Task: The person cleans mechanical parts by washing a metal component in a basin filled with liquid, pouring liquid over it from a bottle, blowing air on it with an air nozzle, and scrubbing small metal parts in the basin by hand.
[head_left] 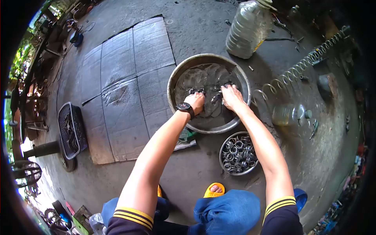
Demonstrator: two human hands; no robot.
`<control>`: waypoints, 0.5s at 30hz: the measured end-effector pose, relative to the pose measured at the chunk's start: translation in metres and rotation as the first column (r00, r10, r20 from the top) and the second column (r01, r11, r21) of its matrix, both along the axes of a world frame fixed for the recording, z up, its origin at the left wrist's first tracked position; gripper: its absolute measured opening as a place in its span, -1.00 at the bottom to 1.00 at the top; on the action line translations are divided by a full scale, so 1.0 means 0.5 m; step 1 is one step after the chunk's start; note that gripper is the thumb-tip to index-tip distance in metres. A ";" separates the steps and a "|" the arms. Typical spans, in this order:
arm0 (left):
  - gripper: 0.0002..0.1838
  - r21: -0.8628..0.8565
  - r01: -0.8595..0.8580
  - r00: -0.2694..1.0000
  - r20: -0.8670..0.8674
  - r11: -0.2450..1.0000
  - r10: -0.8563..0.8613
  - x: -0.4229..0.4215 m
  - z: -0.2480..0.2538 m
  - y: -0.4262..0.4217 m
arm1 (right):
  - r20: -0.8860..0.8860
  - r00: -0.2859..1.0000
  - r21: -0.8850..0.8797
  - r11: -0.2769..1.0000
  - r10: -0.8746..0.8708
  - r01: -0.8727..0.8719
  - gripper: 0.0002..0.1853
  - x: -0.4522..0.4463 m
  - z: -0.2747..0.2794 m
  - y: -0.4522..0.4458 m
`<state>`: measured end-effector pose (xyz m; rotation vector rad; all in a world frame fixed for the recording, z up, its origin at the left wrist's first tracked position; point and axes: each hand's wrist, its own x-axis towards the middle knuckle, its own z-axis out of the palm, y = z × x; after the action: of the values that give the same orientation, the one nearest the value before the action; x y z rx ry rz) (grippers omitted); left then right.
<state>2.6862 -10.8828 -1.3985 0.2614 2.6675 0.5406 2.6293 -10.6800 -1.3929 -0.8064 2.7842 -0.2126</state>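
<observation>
A wide round metal basin point(171, 100) holds dark, murky liquid with small dark metal parts in it. My left hand point(196, 102), with a black watch on its wrist, reaches into the basin on the left. Its fingers curl over some dark metal parts point(199, 91). On the right side of the basin, my right hand point(232, 96) has its fingers closed round another dark part whose shape is mostly hidden. Just below the basin stands a smaller metal bowl point(222, 166), filled with several ring-shaped metal pieces point(237, 152) that look like bearing cages.
Flattened cardboard point(117, 129) lies left of the basin. A large clear plastic jug point(248, 29) stands behind it. A long coiled spring point(297, 68) and a bottle with yellowish liquid point(285, 114) lie to the right. A black crate point(72, 131) sits far left.
</observation>
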 end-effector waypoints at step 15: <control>-0.75 0.696 -0.702 0.637 0.709 -0.151 0.303 0.031 0.054 0.010 | 0.188 0.952 -0.682 0.665 -0.241 0.303 -0.76 0.048 0.102 -0.004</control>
<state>2.7020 -10.8780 -1.3714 -0.6341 1.4047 2.4144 2.6533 -10.6823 -1.3421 -0.4653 2.7010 -1.4096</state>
